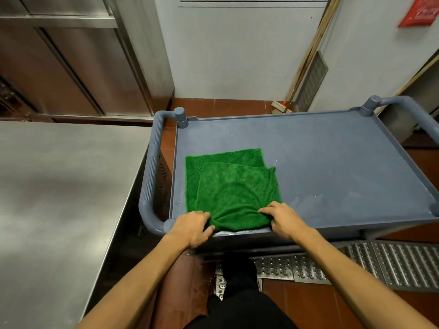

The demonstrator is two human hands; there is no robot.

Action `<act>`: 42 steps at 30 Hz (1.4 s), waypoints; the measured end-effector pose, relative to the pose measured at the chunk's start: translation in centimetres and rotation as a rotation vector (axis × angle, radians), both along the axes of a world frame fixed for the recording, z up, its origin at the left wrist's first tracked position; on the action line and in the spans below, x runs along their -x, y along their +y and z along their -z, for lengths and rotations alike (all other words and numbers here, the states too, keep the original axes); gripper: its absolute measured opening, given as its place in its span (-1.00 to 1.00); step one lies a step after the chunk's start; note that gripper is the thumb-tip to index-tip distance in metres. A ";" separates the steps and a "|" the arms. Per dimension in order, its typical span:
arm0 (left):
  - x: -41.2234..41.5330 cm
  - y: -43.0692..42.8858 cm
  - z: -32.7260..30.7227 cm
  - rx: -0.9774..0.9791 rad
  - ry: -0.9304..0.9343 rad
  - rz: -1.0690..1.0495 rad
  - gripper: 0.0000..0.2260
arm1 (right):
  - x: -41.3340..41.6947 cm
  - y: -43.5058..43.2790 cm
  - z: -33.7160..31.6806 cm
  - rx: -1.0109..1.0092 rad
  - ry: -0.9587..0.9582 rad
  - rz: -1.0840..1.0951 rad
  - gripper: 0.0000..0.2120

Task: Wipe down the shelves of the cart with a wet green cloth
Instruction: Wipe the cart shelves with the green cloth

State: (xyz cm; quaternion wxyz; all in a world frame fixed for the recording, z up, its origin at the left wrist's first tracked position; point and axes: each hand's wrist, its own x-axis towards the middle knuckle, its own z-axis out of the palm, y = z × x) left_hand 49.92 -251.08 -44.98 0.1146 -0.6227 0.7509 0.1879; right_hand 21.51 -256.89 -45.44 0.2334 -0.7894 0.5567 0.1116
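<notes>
Atop the cart (332, 162) the green cloth (232, 191) lay folded; your left hand (190, 227) and right hand (285, 220) each gripped its near edge.

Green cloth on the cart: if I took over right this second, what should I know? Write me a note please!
Left grip: holds the near left edge of the folded green terry cloth.
Right grip: pinches its near right edge; the cloth bunches between the two.
Where: the cloth lies on the near left part of the grey-blue plastic cart's top shelf.
Done: cloth laid out; how much is wiped, I cannot tell.
Left: probably wipe the whole top shelf; anything lower is hidden here.
</notes>
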 end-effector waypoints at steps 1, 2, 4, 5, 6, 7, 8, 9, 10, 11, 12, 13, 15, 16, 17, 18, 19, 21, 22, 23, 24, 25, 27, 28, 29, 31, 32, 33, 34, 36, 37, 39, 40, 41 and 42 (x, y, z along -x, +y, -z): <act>0.1 0.1 0.1 -0.002 0.001 0.003 -0.68 | 0.0 0.2 0.1 0.007 0.002 0.001 -0.41; 0.2 0.2 0.2 -0.003 0.003 0.003 -0.71 | 0.1 0.3 0.2 0.015 0.005 0.003 -0.42; 0.3 0.2 0.2 -0.008 0.012 -0.009 -0.72 | 0.0 0.3 0.0 0.024 0.016 0.008 -0.44; 0.3 0.3 0.2 -0.012 0.016 -0.021 -0.71 | 0.0 0.3 -0.1 0.019 0.019 0.010 -0.44; 0.2 0.3 0.1 -0.018 0.020 -0.037 -0.69 | 0.0 0.2 -0.2 0.005 0.019 0.015 -0.44; 0.1 0.2 -0.1 -0.027 0.023 -0.054 -0.67 | 0.0 0.1 -0.3 -0.015 0.016 0.024 -0.44; 0.0 0.2 -0.2 -0.036 0.026 -0.066 -0.67 | 0.1 0.0 -0.5 -0.040 0.013 0.032 -0.44; 0.0 0.2 -0.4 -0.048 0.027 -0.071 -0.67 | 0.1 0.0 -0.6 -0.062 0.011 0.035 -0.45; 0.0 0.3 -0.5 -0.062 0.025 -0.068 -0.68 | 0.0 0.0 -0.7 -0.079 0.008 0.034 -0.45; 0.1 0.5 -0.5 -0.076 0.021 -0.061 -0.69 | 0.0 0.1 -0.7 -0.091 0.008 0.030 -0.46; 0.3 0.7 -0.4 -0.087 0.014 -0.052 -0.69 | 0.0 0.2 -0.6 -0.097 0.009 0.025 -0.47; 0.4 0.9 -0.3 -0.094 0.006 -0.044 -0.68 | 0.0 0.3 -0.6 -0.101 0.008 0.022 -0.47; 0.5 1.3 -0.2 -0.094 -0.005 -0.033 -0.62 | 0.0 0.3 -0.5 -0.114 0.002 0.024 -0.47; 0.5 1.3 -0.2 -0.088 -0.011 -0.025 -0.57 | 0.1 0.3 -0.6 -0.127 0.002 0.023 -0.47; 0.4 1.3 -0.2 -0.082 -0.021 -0.011 -0.51 | 0.1 0.2 -0.6 -0.137 0.008 0.020 -0.49; 0.3 1.2 -0.2 -0.080 -0.034 0.009 -0.46 | 0.2 0.1 -0.7 -0.142 0.022 0.010 -0.51; 0.2 1.0 -0.3 -0.082 -0.052 0.031 -0.44 | 0.1 0.1 -0.7 -0.141 0.047 -0.012 -0.50; 0.0 0.8 -0.4 -0.101 -0.081 0.057 -0.50 | 0.1 0.2 -0.5 -0.120 0.117 -0.087 -0.40; -0.1 0.6 -0.5 -0.110 -0.082 0.056 -0.55 | 0.1 0.3 -0.3 -0.101 0.147 -0.122 -0.38; -0.1 0.5 -0.5 -0.113 -0.072 0.050 -0.61 | 0.1 0.4 0.0 -0.082 0.159 -0.148 -0.39; -0.2 0.3 -0.5 -0.112 -0.054 0.044 -0.65 | 0.1 0.4 0.2 -0.072 0.158 -0.159 -0.42; -0.3 0.1 -0.6 -0.112 -0.033 0.039 -0.69 | 0.2 0.3 0.2 -0.072 0.144 -0.159 -0.45; -0.4 -0.4 -1.0 -0.144 0.023 0.009 -0.74 | 0.4 0.0 0.2 -0.101 0.102 -0.128 -0.50; -0.5 -0.7 -1.3 -0.176 0.063 -0.021 -0.76 | 0.6 -0.2 0.1 -0.120 0.084 -0.108 -0.53; -0.6 -1.0 -1.6 -0.209 0.109 -0.057 -0.78 | 0.8 -0.4 0.0 -0.141 0.069 -0.086 -0.54; -0.8 -1.7 -2.1 -0.253 0.200 -0.134 -0.78 | 1.2 -0.8 -0.1 -0.208 0.021 -0.013 -0.55; -0.9 -2.1 -2.4 -0.262 0.234 -0.168 -0.75 | 1.5 -1.1 -0.2 -0.257 -0.021 0.041 -0.55; -1.0 -2.3 -2.6 -0.268 0.256 -0.191 -0.71 | 1.6 -1.3 -0.3 -0.303 -0.065 0.092 -0.53; -1.1 -2.5 -2.6 -0.275 0.267 -0.205 -0.69 | 1.7 -1.5 -0.4 -0.334 -0.098 0.133 -0.49; -1.2 -2.7 -2.4 -0.286 0.260 -0.209 -0.67 | 1.7 -1.9 -0.6 -0.350 -0.130 0.185 -0.43; -1.2 -2.8 -2.3 -0.289 0.250 -0.211 -0.66 | 1.7 -2.1 -0.6 -0.336 -0.140 0.193 -0.44; -1.3 -3.1 -1.9 -0.292 0.239 -0.216 -0.64 | 1.5 -2.4 -0.4 -0.308 -0.153 0.197 -0.49; -1.4 -3.2 -1.7 -0.290 0.238 -0.219 -0.63 | 1.3 -2.6 -0.3 -0.296 -0.148 0.198 -0.50; -1.4 -3.4 -1.5 -0.285 0.236 -0.222 -0.62 | 1.1 -2.7 -0.2 -0.279 -0.136 0.194 -0.50; -1.5 -3.6 -1.3 -0.278 0.231 -0.223 -0.62 | 0.9 -2.7 0.0 -0.259 -0.123 0.186 -0.52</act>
